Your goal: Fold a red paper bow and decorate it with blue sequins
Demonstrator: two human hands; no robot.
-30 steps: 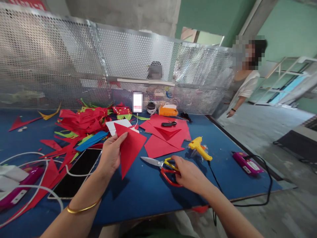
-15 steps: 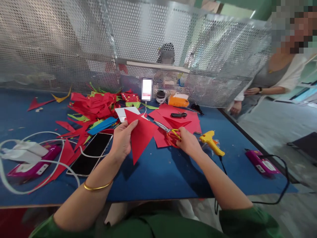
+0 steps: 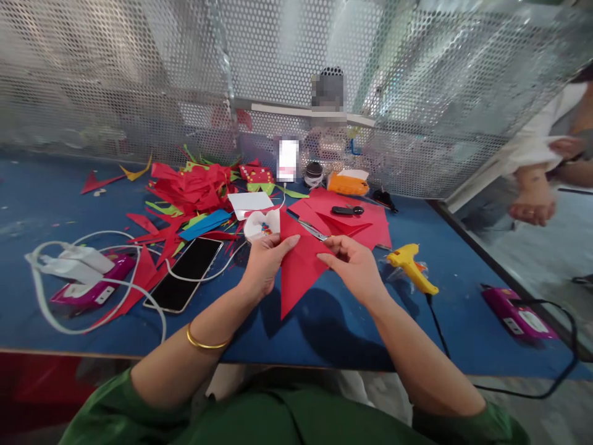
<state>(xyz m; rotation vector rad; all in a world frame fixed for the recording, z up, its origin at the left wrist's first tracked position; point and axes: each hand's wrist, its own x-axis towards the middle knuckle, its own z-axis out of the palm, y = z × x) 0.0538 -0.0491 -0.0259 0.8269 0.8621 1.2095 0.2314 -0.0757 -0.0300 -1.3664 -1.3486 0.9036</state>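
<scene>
My left hand [image 3: 263, 267] pinches a folded piece of red paper [image 3: 296, 278] between thumb and fingers. The paper hangs over the table with one sharp corner pointing down. At its right edge, the thumb and fingers of my right hand [image 3: 354, 266] close on the paper. A pair of scissors [image 3: 314, 231] shows just behind the paper, blades toward the upper left; its handles are hidden by my right hand. Beneath and behind lie red paper sheets [image 3: 377, 225] with a small black tool [image 3: 347, 211] on them. Beside my left hand is a white printed piece [image 3: 259, 227].
A heap of red and green scraps [image 3: 192, 188] lies back left. A phone [image 3: 188, 275], cables and a purple power strip [image 3: 95, 287] are at left. On the right are a yellow glue gun [image 3: 412, 267] and another purple strip [image 3: 516, 313]. A perforated metal screen [image 3: 287, 55] stands behind; a person is at right.
My right hand has left its grip on the scissors' handles and come to the red paper's right edge. The paper has moved right, and the view has shifted.
</scene>
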